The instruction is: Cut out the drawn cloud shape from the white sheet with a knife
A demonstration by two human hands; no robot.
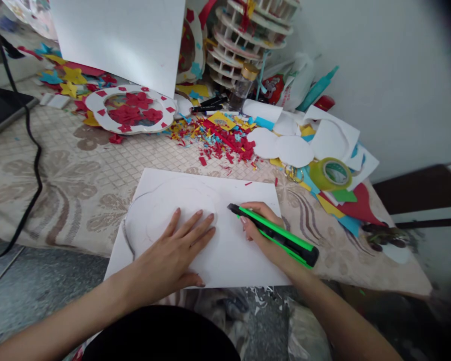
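Observation:
A white board [244, 265] lies at the table's front edge, with a faint rounded outline drawn on it and a darker cut line along the outline's left side. My left hand [184, 243] rests flat on the board, inside the outline, fingers spread and holding nothing. To its right, my right hand [261, 225] is closed round a green and black utility knife [278, 233]. The knife slants, its black tip pointing up and left over the board, right of the outline. Whether the blade is out is too small to tell.
Behind the board lie red, yellow and blue scraps [225, 138] and a white scalloped frame [131, 109]. Yellow tape [330, 173] sits among paper pieces at right. A black cable [37, 165] crosses the left side. A tiered white structure [248, 37] stands at the back.

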